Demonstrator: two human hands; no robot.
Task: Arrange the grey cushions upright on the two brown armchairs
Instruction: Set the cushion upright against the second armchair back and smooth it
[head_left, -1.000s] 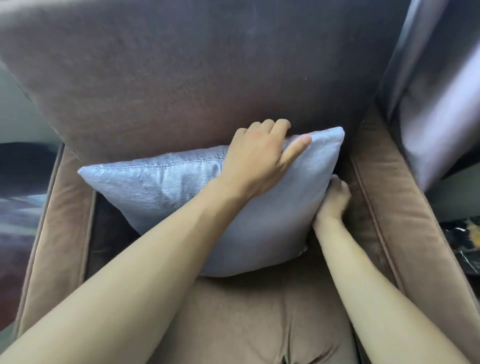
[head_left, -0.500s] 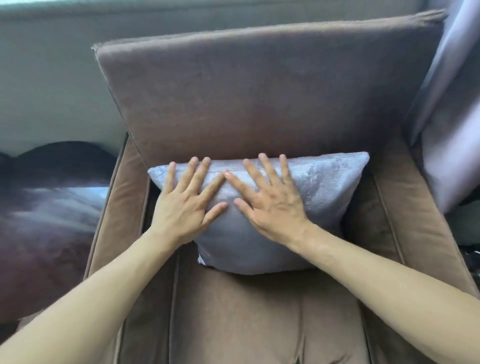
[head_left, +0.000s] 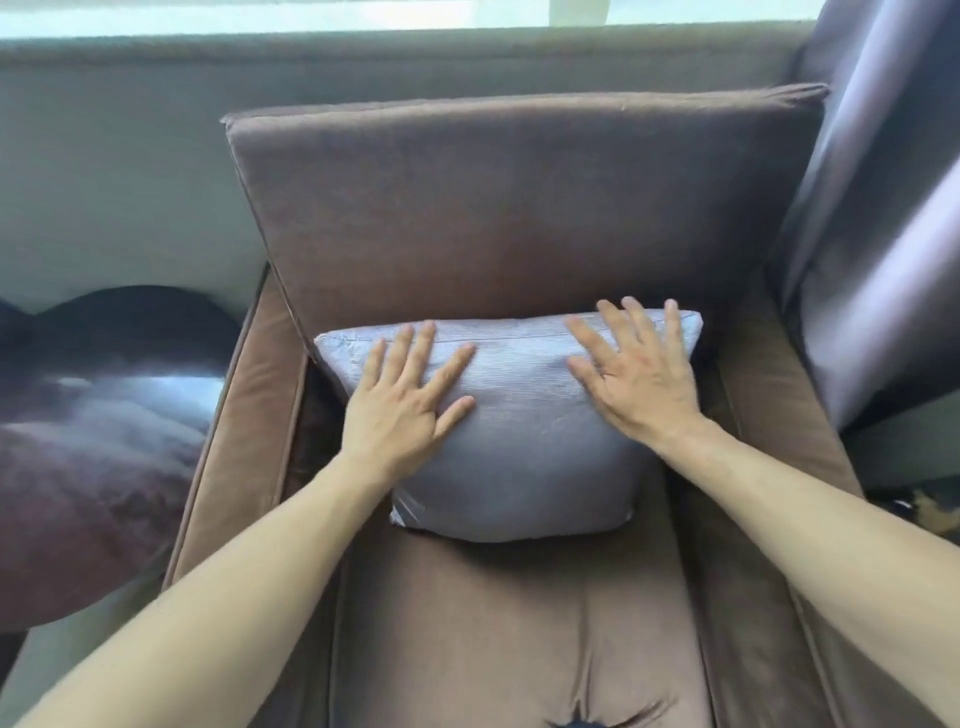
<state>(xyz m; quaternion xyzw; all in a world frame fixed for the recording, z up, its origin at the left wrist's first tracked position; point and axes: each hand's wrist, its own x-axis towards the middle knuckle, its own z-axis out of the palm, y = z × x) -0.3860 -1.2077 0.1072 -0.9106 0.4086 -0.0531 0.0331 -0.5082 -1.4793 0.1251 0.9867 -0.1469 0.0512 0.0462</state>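
From the head camera, a grey cushion (head_left: 519, 415) stands upright on the seat of a brown armchair (head_left: 509, 218), its back face leaning against the chair's backrest and its lower edge resting on the seat pad, roughly centred between the two armrests. The left hand (head_left: 400, 410) lies flat on the cushion's left half, palm against the fabric, its fingers (head_left: 400, 348) spread and stretched toward the top seam, grasping nothing. The right hand (head_left: 641, 379) lies flat on the right half in the same manner, its fingers (head_left: 636, 322) splayed and released, the tips reaching the cushion's upper edge near the right corner. The two hands are apart, with bare cushion fabric between them. Both bare forearms come in from the lower corners of the view. A grey-purple curtain (head_left: 883, 208) hangs just beside the chair's right armrest. To the left of the chair sits a dark, glossy rounded object (head_left: 104, 415), too blurred to identify.
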